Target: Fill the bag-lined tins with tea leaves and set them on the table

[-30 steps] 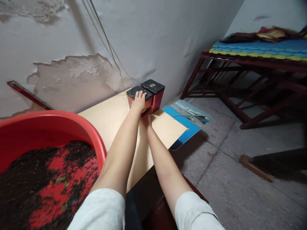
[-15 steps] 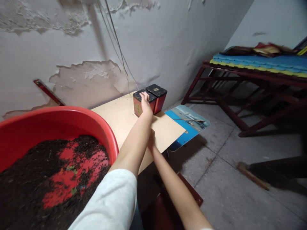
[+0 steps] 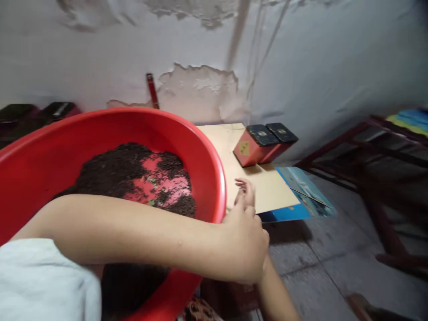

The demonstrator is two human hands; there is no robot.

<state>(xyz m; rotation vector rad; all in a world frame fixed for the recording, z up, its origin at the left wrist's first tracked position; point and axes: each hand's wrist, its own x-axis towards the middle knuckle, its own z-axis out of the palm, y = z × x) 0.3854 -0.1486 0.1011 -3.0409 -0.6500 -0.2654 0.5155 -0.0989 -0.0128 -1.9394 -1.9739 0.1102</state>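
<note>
My left hand (image 3: 245, 240) hovers beside the rim of a big red basin (image 3: 214, 178), over the near edge of a tan board (image 3: 267, 189). Its fingers are loosely curled and I see nothing in them. My right forearm (image 3: 277, 294) rises from below and my right hand is hidden behind the left one. The basin holds dark loose tea leaves (image 3: 117, 171). Two red tins with black lids (image 3: 254, 145) (image 3: 282, 133) stand side by side at the board's far end by the wall, well away from both hands.
A blue picture panel (image 3: 301, 196) sticks out from under the board on the right. A dark red wooden frame (image 3: 384, 133) stands at the right over the concrete floor. Dark tins (image 3: 56, 109) sit at far left. A red stick (image 3: 152, 91) leans on the peeling wall.
My left hand has let go of the nearer tin and drawn back to the basin's rim. The right hand has pulled back too. The view has swung left, and the frame is blurred.
</note>
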